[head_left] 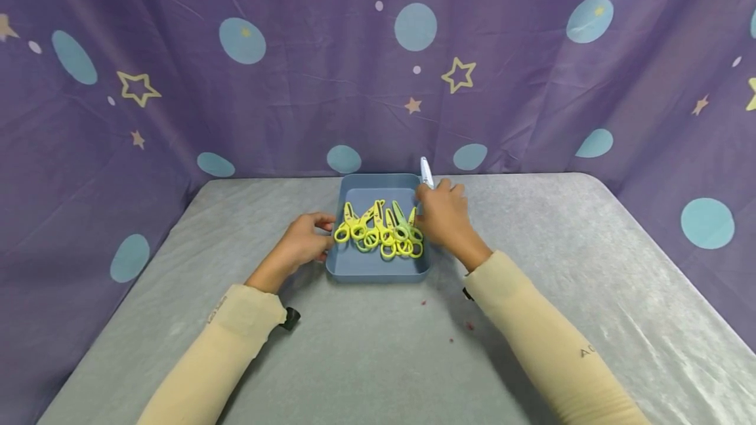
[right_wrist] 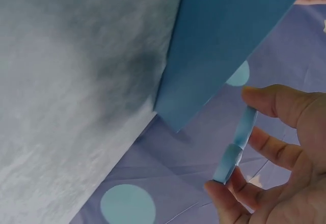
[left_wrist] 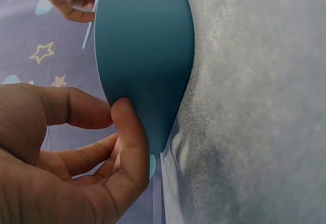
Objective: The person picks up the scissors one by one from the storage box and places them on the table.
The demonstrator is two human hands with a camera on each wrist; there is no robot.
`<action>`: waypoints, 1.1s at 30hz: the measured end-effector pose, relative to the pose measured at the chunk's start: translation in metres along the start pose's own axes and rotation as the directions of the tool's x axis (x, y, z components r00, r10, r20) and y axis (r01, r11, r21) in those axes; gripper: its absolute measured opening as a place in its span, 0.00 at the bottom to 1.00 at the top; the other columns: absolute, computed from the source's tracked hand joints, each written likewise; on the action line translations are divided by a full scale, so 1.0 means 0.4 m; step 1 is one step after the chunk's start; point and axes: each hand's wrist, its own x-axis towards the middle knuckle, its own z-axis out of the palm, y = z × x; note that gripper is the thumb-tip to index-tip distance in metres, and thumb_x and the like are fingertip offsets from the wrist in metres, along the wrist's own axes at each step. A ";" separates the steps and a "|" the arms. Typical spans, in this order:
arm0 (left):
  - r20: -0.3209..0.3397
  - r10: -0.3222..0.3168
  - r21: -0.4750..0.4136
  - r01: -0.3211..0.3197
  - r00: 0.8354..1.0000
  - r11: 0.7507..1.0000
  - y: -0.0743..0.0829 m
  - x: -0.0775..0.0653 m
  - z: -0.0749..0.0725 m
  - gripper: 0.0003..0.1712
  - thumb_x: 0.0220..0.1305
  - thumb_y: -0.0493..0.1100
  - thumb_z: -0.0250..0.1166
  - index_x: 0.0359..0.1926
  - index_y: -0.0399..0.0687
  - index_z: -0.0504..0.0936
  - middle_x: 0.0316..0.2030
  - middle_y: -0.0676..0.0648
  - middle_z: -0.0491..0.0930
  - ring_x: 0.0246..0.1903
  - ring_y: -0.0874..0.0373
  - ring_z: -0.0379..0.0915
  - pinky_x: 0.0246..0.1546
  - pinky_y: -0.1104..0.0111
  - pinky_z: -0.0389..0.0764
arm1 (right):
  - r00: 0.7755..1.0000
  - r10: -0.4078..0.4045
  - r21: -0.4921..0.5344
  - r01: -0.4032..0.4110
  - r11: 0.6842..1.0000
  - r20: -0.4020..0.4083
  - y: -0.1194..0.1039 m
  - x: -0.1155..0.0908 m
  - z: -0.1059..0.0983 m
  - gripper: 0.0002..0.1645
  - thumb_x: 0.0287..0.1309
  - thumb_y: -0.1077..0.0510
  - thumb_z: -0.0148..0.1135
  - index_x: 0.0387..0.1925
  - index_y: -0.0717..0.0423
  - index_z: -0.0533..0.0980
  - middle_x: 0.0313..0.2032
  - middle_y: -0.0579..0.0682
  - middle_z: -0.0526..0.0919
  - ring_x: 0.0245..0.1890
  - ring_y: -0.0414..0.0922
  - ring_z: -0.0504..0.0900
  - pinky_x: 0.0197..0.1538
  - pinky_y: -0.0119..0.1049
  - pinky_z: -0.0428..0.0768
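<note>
Centre-left, the left hand (head_left: 302,239), its arm reaching in from the lower left, pinches the tray (head_left: 378,278) by its left side. The right hand (head_left: 446,216), angled in from the lower right, grips pale scissors (head_left: 426,172), blade upward, and hides part of the tray's right rim. Yellow scissors (head_left: 378,216) lie heaped inside, mid-frame.

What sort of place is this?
Probably a small, curtained-off tabletop work area: a purple star-patterned curtain hangs behind a grey table that holds a blue tray of yellow and green scissors.
</note>
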 end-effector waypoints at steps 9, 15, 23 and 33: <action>-0.001 0.009 -0.002 -0.009 1.000 1.000 -0.001 -0.003 0.001 0.35 0.63 0.29 0.58 0.73 0.37 0.69 0.62 0.36 0.70 0.39 0.49 0.80 0.34 0.59 0.86 | 0.999 0.040 0.007 -0.040 0.999 -0.006 0.050 0.009 0.016 0.17 0.53 0.56 0.73 0.42 0.59 0.79 0.40 0.69 0.75 0.42 0.69 0.72 0.39 0.61 0.77; -0.004 0.009 -0.007 -0.009 1.000 1.000 -0.002 -0.003 0.001 0.34 0.63 0.29 0.58 0.72 0.37 0.69 0.61 0.36 0.70 0.39 0.49 0.80 0.34 0.59 0.86 | 0.996 0.078 0.025 -0.079 0.997 0.038 0.074 0.020 0.025 0.19 0.51 0.55 0.75 0.42 0.59 0.79 0.42 0.69 0.75 0.44 0.70 0.72 0.40 0.62 0.78; -0.008 -0.004 -0.005 0.004 1.000 1.000 -0.001 -0.004 0.002 0.35 0.63 0.29 0.58 0.72 0.37 0.69 0.62 0.37 0.70 0.40 0.49 0.79 0.33 0.61 0.86 | 0.986 0.115 0.024 -0.119 0.993 0.123 0.102 0.051 0.042 0.19 0.55 0.56 0.74 0.46 0.60 0.79 0.46 0.70 0.75 0.49 0.71 0.71 0.46 0.64 0.77; -0.017 0.001 0.001 -0.001 1.000 1.000 0.000 -0.003 0.003 0.34 0.64 0.29 0.59 0.72 0.37 0.69 0.61 0.38 0.71 0.41 0.49 0.79 0.33 0.62 0.86 | 0.960 0.126 0.020 -0.136 0.991 0.250 0.114 0.082 0.065 0.19 0.59 0.56 0.71 0.49 0.60 0.79 0.47 0.68 0.74 0.51 0.71 0.69 0.50 0.66 0.75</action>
